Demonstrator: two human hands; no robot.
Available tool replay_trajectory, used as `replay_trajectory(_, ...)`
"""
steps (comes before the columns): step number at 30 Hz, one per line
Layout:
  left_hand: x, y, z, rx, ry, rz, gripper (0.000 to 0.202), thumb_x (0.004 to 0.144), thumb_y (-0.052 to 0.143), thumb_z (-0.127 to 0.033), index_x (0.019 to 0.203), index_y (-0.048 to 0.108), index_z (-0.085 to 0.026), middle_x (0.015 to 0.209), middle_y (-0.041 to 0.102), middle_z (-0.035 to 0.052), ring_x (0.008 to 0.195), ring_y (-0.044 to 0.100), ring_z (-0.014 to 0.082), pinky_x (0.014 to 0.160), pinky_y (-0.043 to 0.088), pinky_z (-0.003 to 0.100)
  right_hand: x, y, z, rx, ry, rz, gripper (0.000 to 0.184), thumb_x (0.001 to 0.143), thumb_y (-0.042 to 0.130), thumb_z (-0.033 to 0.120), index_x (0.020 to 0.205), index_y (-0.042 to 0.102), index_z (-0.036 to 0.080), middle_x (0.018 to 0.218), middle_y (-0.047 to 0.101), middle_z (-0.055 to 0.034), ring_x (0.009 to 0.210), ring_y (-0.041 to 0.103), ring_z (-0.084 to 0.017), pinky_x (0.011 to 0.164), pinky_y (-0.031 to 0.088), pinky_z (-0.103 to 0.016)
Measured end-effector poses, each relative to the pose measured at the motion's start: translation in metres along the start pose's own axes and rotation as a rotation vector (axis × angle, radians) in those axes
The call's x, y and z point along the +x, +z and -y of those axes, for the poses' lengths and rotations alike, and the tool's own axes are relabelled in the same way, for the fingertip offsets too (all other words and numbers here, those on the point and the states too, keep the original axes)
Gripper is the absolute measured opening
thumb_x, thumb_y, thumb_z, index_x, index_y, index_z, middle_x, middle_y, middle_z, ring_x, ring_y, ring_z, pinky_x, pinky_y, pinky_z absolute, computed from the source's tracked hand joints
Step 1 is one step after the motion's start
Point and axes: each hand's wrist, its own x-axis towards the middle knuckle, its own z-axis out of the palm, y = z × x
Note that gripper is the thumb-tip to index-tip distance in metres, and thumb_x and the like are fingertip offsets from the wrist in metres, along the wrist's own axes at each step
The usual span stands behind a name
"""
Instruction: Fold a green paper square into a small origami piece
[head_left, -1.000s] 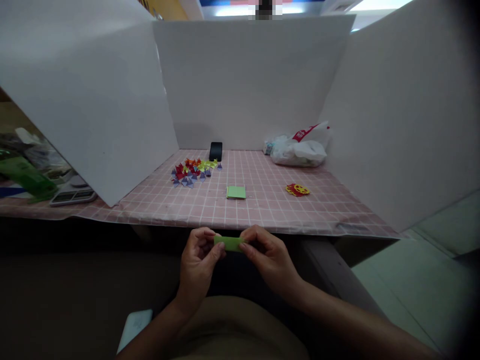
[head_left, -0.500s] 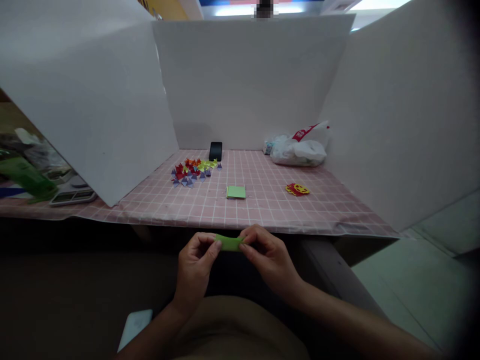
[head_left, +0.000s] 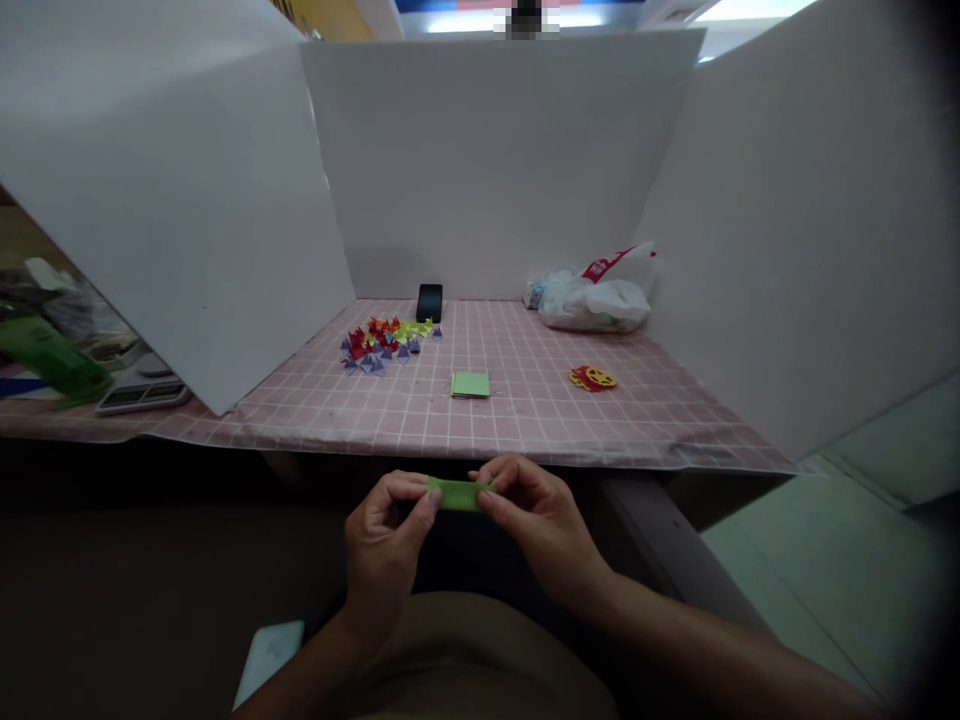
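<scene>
A narrow folded strip of green paper [head_left: 457, 493] is held level in front of me, below the table's near edge. My left hand [head_left: 384, 545] pinches its left end between thumb and fingers. My right hand [head_left: 529, 520] pinches the right end the same way. On the pink checked tablecloth [head_left: 525, 400] lies a small stack of green paper squares [head_left: 470, 384], beyond my hands. Farther back left sits a cluster of several small folded paper pieces [head_left: 384, 341] in red, purple, orange and yellow.
White boards [head_left: 487, 150] wall the table on three sides. A black phone [head_left: 430, 302] leans at the back, a white plastic bag [head_left: 596, 295] lies back right, a red-yellow paper cutout [head_left: 592, 378] right of centre. A calculator [head_left: 139, 395] sits outside the left board.
Both hands have shifted slightly left and down with the strip. The fingers have worked along the paper, which stays level between them.
</scene>
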Motion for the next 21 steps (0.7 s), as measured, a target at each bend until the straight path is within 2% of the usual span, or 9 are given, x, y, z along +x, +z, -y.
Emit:
replay_trajectory(11,-0.001,-0.001,-0.005,0.000,-0.011,-0.030,0.012,0.077,0.071,-0.019,0.070,0.061,-0.018,0.075,0.060,-0.0012,0.071,0.056,0.0123,0.065,0.046,0.022,-0.002,0.003,0.001,0.072,0.037,-0.013,0.020,0.076,0.070,0.021,0.068,0.052,0.020,0.082,0.059,-0.0005,0.087,0.059,-0.017,0.076,0.045,-0.029)
replay_trajectory(14,-0.001,-0.001,-0.008,0.035,-0.056,-0.070,0.012,0.075,0.073,-0.022,0.081,0.064,-0.019,0.075,0.061,-0.0017,0.070,0.056,0.0125,0.064,0.047,0.021,-0.002,0.003,0.000,0.057,0.042,-0.018,0.019,0.076,0.070,0.022,0.068,0.053,0.020,0.082,0.059,-0.0008,0.086,0.059,-0.018,0.076,0.046,-0.029)
replay_trajectory(18,0.001,-0.003,-0.011,0.116,-0.094,-0.049,0.029,0.076,0.073,-0.026,0.105,0.068,-0.023,0.073,0.059,-0.0031,0.069,0.057,0.0127,0.067,0.048,0.023,-0.003,0.003,-0.001,0.052,0.046,-0.028,0.018,0.077,0.070,0.024,0.069,0.054,0.020,0.081,0.059,-0.0010,0.087,0.059,-0.018,0.077,0.046,-0.030)
replay_trajectory(21,0.001,-0.005,-0.012,0.172,-0.113,-0.004,0.022,0.077,0.072,-0.029,0.098,0.073,-0.023,0.075,0.063,-0.0016,0.069,0.058,0.0133,0.064,0.047,0.022,-0.003,0.003,-0.002,0.056,0.051,-0.026,0.019,0.077,0.070,0.025,0.069,0.053,0.020,0.081,0.059,-0.0009,0.086,0.058,-0.018,0.077,0.046,-0.030)
